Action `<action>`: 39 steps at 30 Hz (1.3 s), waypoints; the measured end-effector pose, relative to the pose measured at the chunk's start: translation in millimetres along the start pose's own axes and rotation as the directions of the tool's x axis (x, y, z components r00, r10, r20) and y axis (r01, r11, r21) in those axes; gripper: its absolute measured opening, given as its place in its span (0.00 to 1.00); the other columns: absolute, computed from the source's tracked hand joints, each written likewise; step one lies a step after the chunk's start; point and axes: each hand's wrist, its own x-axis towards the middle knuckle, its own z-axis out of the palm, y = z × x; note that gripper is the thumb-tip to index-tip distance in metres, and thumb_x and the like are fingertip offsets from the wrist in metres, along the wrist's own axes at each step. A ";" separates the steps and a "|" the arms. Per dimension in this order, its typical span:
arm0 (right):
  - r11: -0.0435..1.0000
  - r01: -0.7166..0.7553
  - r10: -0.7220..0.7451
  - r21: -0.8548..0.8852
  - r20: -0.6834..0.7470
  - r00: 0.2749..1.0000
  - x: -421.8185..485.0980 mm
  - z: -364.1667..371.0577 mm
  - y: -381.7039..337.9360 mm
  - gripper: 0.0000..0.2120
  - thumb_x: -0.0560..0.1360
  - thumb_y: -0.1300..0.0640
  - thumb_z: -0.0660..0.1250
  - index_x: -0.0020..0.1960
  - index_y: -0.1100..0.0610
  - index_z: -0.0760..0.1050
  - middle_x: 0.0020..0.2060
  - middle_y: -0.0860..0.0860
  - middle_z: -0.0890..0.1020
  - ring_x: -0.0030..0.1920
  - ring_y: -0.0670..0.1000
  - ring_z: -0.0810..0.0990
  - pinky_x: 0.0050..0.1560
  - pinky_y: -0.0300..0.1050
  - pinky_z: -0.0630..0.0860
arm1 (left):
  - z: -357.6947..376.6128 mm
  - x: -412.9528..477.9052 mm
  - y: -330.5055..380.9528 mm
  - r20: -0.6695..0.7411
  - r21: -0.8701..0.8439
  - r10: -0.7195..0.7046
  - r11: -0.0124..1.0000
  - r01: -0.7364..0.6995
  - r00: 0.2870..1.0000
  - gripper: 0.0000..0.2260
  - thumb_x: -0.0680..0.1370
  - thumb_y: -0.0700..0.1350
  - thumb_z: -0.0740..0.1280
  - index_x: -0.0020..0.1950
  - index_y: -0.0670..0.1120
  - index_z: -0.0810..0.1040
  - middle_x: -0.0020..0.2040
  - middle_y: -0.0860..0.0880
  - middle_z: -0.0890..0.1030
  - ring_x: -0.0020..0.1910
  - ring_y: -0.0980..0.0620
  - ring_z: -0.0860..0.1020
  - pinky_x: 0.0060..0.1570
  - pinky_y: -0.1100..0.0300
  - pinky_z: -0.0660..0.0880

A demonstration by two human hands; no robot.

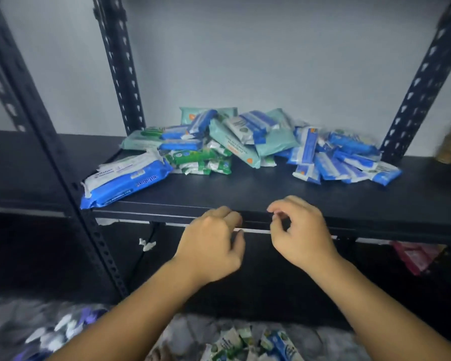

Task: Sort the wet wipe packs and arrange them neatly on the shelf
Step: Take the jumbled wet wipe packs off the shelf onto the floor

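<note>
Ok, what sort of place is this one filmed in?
Probably a storeroom or shop stockroom: a black slotted-steel shelving rack against a bare wall, a jumbled heap of wet wipe packs on its shelf, more packs loose underneath.

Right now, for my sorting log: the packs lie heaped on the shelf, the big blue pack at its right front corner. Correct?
No. The head view shows the big blue pack at the left front corner of the shelf; the other packs do lie heaped.
</note>
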 end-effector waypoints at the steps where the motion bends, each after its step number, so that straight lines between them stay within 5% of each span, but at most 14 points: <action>1: 1.000 0.001 -0.001 -0.011 -0.013 1.000 12.2 -3.4 2.3 0.09 0.70 0.62 0.67 0.48 0.55 0.82 0.41 0.47 0.80 0.39 0.49 0.79 0.43 0.49 0.80 | -6.8 10.6 -0.3 -0.033 -0.005 0.015 1.000 -0.015 0.999 0.11 0.75 0.53 0.58 0.48 0.50 0.76 0.49 0.52 0.76 0.49 0.47 0.76 0.46 0.54 0.75; 5: 0.980 -0.164 0.165 -0.114 0.004 0.986 50.8 -9.8 29.0 0.12 0.71 0.62 0.68 0.53 0.52 0.82 0.45 0.47 0.79 0.48 0.49 0.79 0.51 0.51 0.80 | -8.1 56.5 1.6 -0.084 0.002 0.046 0.999 -0.046 0.995 0.14 0.74 0.52 0.60 0.53 0.47 0.77 0.62 0.50 0.73 0.60 0.46 0.72 0.53 0.49 0.76; 10: 0.892 -0.354 0.350 -0.280 -0.068 0.934 78.7 -28.0 85.8 0.17 0.71 0.59 0.67 0.60 0.54 0.80 0.55 0.51 0.79 0.60 0.57 0.75 0.61 0.56 0.75 | 31.4 115.1 22.4 -0.030 -0.020 0.061 0.998 -0.062 0.998 0.20 0.74 0.54 0.60 0.63 0.47 0.75 0.64 0.49 0.73 0.62 0.45 0.71 0.57 0.46 0.75; 14: 0.772 -0.357 0.440 -0.526 0.036 0.897 94.6 -48.8 129.3 0.30 0.72 0.55 0.65 0.75 0.50 0.69 0.73 0.49 0.69 0.72 0.57 0.62 0.67 0.59 0.62 | 62.6 163.8 46.1 0.049 -0.048 0.116 0.992 -0.114 0.992 0.25 0.76 0.55 0.58 0.71 0.48 0.72 0.68 0.49 0.72 0.66 0.45 0.70 0.60 0.46 0.74; 17: 0.751 -0.317 0.467 -0.579 0.126 0.875 98.3 -48.6 149.3 0.31 0.74 0.55 0.63 0.77 0.47 0.65 0.77 0.45 0.62 0.74 0.55 0.56 0.66 0.58 0.58 | 84.7 197.3 61.9 0.157 -0.018 0.168 0.986 -0.167 0.973 0.26 0.79 0.57 0.59 0.77 0.52 0.66 0.74 0.49 0.68 0.70 0.44 0.67 0.66 0.44 0.71; 20: 0.756 -0.297 0.417 -0.584 0.079 0.906 98.0 -46.2 157.9 0.24 0.74 0.57 0.62 0.70 0.47 0.74 0.73 0.45 0.67 0.70 0.54 0.60 0.61 0.56 0.59 | 100.8 214.6 69.9 0.224 0.023 0.162 0.985 -0.171 0.961 0.24 0.81 0.60 0.56 0.76 0.56 0.67 0.75 0.48 0.66 0.72 0.43 0.64 0.69 0.43 0.68; 24: 0.773 -0.430 0.453 -0.466 -0.070 0.889 96.9 -50.1 159.8 0.09 0.75 0.51 0.64 0.50 0.47 0.81 0.60 0.46 0.76 0.62 0.54 0.66 0.58 0.54 0.60 | 105.6 216.6 72.1 0.117 -0.072 0.123 0.991 -0.115 0.986 0.19 0.79 0.60 0.57 0.58 0.51 0.79 0.62 0.46 0.74 0.61 0.43 0.72 0.61 0.45 0.74; 27: 0.739 -0.492 0.495 -0.460 -0.124 0.860 96.5 -52.0 153.9 0.18 0.72 0.37 0.68 0.36 0.50 0.71 0.44 0.45 0.76 0.52 0.53 0.70 0.55 0.53 0.64 | 98.6 218.7 71.7 0.074 -0.084 0.060 0.995 -0.053 0.995 0.15 0.78 0.59 0.67 0.52 0.49 0.77 0.55 0.46 0.74 0.55 0.42 0.73 0.57 0.46 0.75; 30: 0.727 -0.504 0.538 -0.465 -0.070 0.840 96.0 -57.5 146.8 0.21 0.68 0.34 0.72 0.40 0.50 0.69 0.43 0.44 0.74 0.49 0.53 0.75 0.56 0.56 0.69 | 87.9 219.0 73.7 0.149 -0.035 -0.066 0.997 0.072 0.987 0.23 0.73 0.61 0.73 0.59 0.48 0.75 0.58 0.46 0.72 0.58 0.44 0.73 0.58 0.51 0.74; 34: 0.652 -0.523 0.655 -0.549 0.061 0.753 98.9 -70.0 138.3 0.31 0.67 0.33 0.71 0.63 0.50 0.74 0.59 0.49 0.73 0.61 0.56 0.74 0.62 0.57 0.68 | 72.8 209.2 76.8 0.198 -0.015 -0.193 0.980 0.200 0.961 0.28 0.71 0.62 0.75 0.62 0.48 0.68 0.56 0.46 0.74 0.56 0.44 0.76 0.53 0.54 0.73; 37: 0.624 -0.490 0.657 -0.608 0.070 0.750 101.4 -79.0 133.9 0.19 0.66 0.37 0.69 0.44 0.53 0.78 0.45 0.48 0.77 0.46 0.51 0.76 0.51 0.51 0.68 | 47.7 194.8 79.1 0.297 -0.023 -0.200 0.976 0.217 0.934 0.26 0.72 0.59 0.73 0.62 0.51 0.67 0.51 0.51 0.76 0.51 0.48 0.76 0.48 0.57 0.72; 39: 0.664 -0.526 0.651 -0.531 0.067 0.756 103.2 -84.6 133.1 0.18 0.66 0.41 0.70 0.33 0.54 0.71 0.33 0.47 0.76 0.37 0.50 0.74 0.43 0.48 0.67 | 27.2 180.4 78.9 0.357 -0.061 -0.183 0.974 0.219 0.916 0.23 0.70 0.58 0.73 0.59 0.55 0.68 0.50 0.55 0.77 0.49 0.52 0.76 0.45 0.58 0.71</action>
